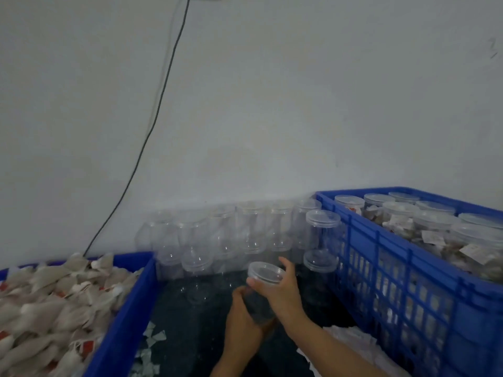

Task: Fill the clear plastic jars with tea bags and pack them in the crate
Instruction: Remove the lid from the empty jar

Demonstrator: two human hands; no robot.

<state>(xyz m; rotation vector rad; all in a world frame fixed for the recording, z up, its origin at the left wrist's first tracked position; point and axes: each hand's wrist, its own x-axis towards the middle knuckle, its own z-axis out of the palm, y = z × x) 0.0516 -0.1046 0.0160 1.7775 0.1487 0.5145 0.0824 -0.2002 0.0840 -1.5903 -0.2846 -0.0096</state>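
An empty clear plastic jar [258, 303] with a clear lid [266, 272] tilts between my two hands at bottom centre. My left hand [242, 319] grips the jar's body from the left. My right hand [280, 289] curls round the lid and neck. A blue bin [128, 317] on the left holds a heap of tea bags [49, 303]. The blue crate [402, 273] on the right holds several filled, lidded jars [435, 227].
Several empty lidded jars [245, 232] are stacked two high along the white wall behind my hands. Torn paper scraps [149, 346] lie on the dark surface. White plastic wrapping [351, 341] lies by the crate. A black cable [152, 126] runs down the wall.
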